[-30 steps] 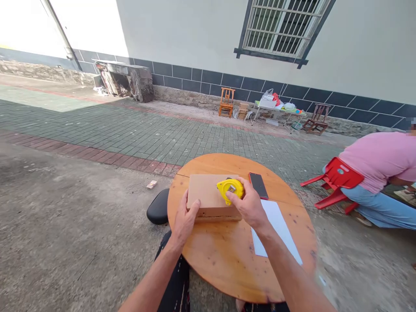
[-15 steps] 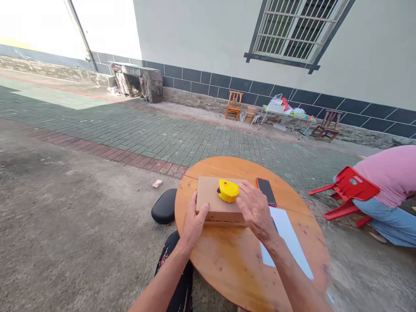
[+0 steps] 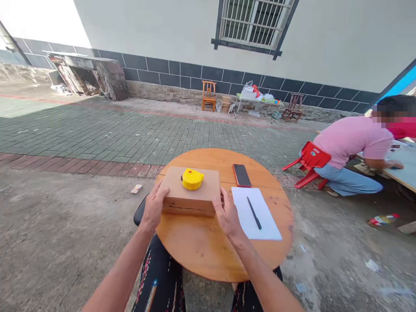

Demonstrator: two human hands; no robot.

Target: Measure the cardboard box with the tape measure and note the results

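Observation:
A flat brown cardboard box (image 3: 172, 182) rests on the round wooden table (image 3: 195, 247), with a yellow tape measure (image 3: 192, 179) on its lid. My left hand (image 3: 155, 206) grips the box's left side, thumb on the near top corner. At the right side, my right hand (image 3: 226, 212) holds the box with its thumb by the near corner and its fingers along the edge. Just right of that hand lies a white sheet of paper (image 3: 240, 216) with a black pen (image 3: 254, 213) across it. Beyond the paper is a phone (image 3: 242, 175) with a red edge.
Someone in a pink shirt (image 3: 354, 138) sits on a red plastic chair (image 3: 313, 156) at the right, by another table (image 3: 406, 171). A bottle (image 3: 383, 220) lies on the ground there. A black stool seat (image 3: 139, 212) shows beside my table's left edge.
My right hand has moved from beside the tape measure down to the box's right side. The view has swung right, bringing the seated person and the whole paper with the pen into sight.

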